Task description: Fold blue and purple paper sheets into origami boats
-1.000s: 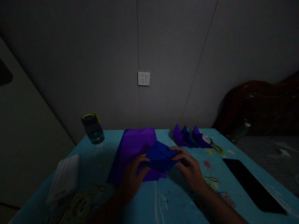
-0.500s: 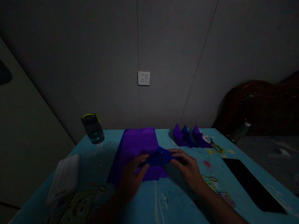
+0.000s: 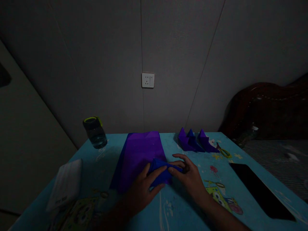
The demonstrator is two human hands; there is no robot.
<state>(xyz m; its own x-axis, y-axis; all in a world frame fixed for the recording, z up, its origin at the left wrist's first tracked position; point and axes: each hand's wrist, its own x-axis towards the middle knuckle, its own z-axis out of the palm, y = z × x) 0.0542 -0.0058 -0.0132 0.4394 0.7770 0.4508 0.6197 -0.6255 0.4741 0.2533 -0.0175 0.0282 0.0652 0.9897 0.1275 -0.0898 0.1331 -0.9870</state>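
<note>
A small dark blue folded paper [image 3: 160, 171] lies on the near end of a stack of purple sheets [image 3: 138, 152] on the blue cartoon-printed table [image 3: 173, 205]. My left hand [image 3: 141, 189] presses on it from the left with fingers and thumb flat along its edge. My right hand [image 3: 189, 176] lies on its right side, fingertips pushing the fold down. Three folded purple and blue paper boats [image 3: 194, 141] stand at the back right.
A water bottle with a green lid [image 3: 95, 132] stands back left. A white pack [image 3: 66, 184] lies at the left edge. Green-handled scissors [image 3: 222, 150] lie beside the boats. A black phone [image 3: 260, 192] rests on the right. A wall socket [image 3: 148, 80] is ahead.
The blue paper was held up and open between both hands; it has since been folded smaller and pressed flat onto the purple sheets, with both hands moving down and closer together.
</note>
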